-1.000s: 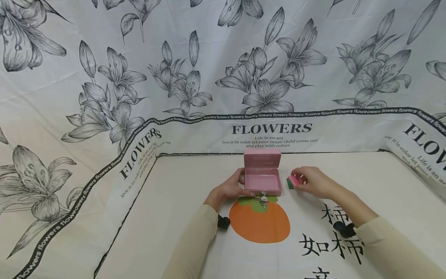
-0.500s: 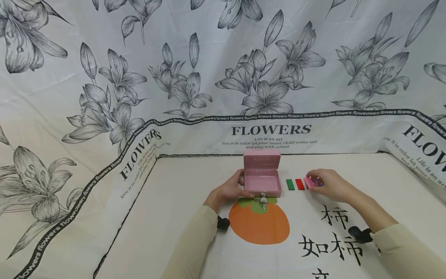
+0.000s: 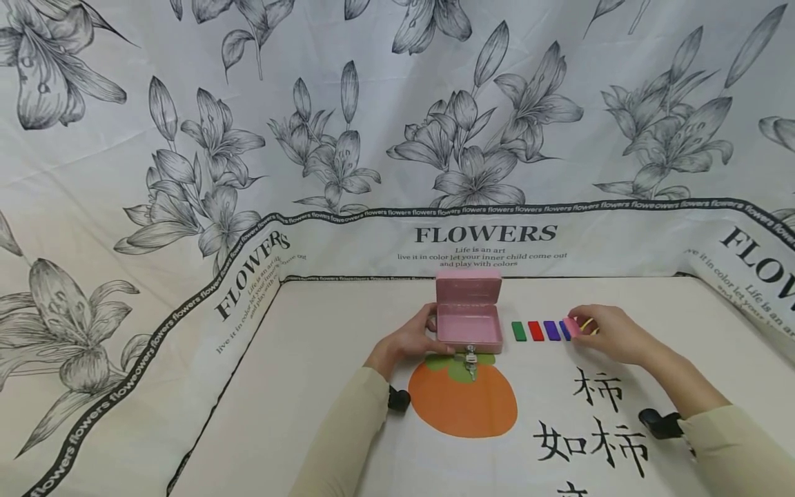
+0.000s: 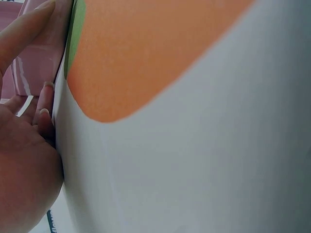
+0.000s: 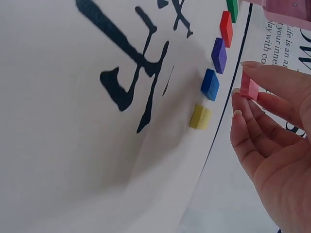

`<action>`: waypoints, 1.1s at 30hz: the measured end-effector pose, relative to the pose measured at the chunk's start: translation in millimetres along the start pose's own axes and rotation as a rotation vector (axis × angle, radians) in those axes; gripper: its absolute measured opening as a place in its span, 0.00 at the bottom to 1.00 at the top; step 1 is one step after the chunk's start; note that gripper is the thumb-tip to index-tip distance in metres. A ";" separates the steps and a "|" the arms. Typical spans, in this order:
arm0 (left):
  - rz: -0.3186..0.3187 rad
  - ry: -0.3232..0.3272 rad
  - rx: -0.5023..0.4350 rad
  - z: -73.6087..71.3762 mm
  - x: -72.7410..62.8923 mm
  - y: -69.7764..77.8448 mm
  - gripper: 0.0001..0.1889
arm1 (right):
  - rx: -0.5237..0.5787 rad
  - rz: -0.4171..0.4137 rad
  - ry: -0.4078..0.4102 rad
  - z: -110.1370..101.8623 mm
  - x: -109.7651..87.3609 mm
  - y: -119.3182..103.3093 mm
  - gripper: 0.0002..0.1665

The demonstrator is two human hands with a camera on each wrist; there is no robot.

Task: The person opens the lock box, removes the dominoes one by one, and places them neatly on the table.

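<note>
A small pink metal box (image 3: 468, 326) stands with its lid raised, and a padlock with keys (image 3: 470, 360) hangs at its front. My left hand (image 3: 405, 338) grips the box's left side, thumb along the front and fingers round behind. To the right, my right hand (image 3: 613, 334) pinches a pink block (image 5: 250, 88) between thumb and fingers, above the table. Beneath and beside it runs a row of coloured blocks: green (image 3: 518, 331), red (image 3: 535, 330), purple (image 3: 551, 330), blue (image 5: 210, 85) and yellow (image 5: 199, 116). In the head view my fingers partly hide the yellow one.
The white tabletop carries a printed orange persimmon (image 3: 462, 404) in front of the box and black characters (image 3: 596, 390) at the right. A flower-printed cloth (image 3: 484, 235) rises behind the table and along its sides.
My right hand has moved rightward along the row with the pink block, uncovering the red, purple and part of the blue block. My left hand keeps its grip on the box.
</note>
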State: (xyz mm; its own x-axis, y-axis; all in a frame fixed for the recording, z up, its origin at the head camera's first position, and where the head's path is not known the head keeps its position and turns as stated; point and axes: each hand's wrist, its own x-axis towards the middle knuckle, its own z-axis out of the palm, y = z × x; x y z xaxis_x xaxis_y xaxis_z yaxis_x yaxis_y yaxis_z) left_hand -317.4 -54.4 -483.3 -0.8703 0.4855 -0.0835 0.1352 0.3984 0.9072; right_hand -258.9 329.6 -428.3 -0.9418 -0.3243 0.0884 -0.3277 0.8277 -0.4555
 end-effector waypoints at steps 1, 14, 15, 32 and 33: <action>0.000 -0.001 -0.001 0.0 -0.2 0.1 0.52 | -0.002 0.003 0.001 -0.4 -0.5 1.6 0.27; -0.003 0.001 -0.004 0.1 1.5 0.5 0.51 | -0.029 0.049 0.018 -6.6 -2.5 22.1 0.26; -0.003 0.002 -0.002 0.1 1.5 0.6 0.52 | -0.030 0.052 0.017 -7.1 -2.7 23.6 0.26; 0.007 -0.004 -0.004 0.4 1.6 -0.9 0.52 | -0.044 0.154 -0.018 -10.9 -0.2 53.9 0.29; 0.008 -0.007 -0.005 0.4 1.5 -1.1 0.52 | -0.044 0.158 -0.020 -10.7 0.0 55.8 0.29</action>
State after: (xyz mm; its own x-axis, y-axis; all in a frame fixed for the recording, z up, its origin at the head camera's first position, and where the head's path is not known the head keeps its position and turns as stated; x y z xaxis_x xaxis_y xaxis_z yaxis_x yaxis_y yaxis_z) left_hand -318.7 -53.9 -484.6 -0.8658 0.4941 -0.0790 0.1400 0.3908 0.9098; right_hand -278.0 380.8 -444.2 -0.9804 -0.1971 0.0007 -0.1789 0.8883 -0.4230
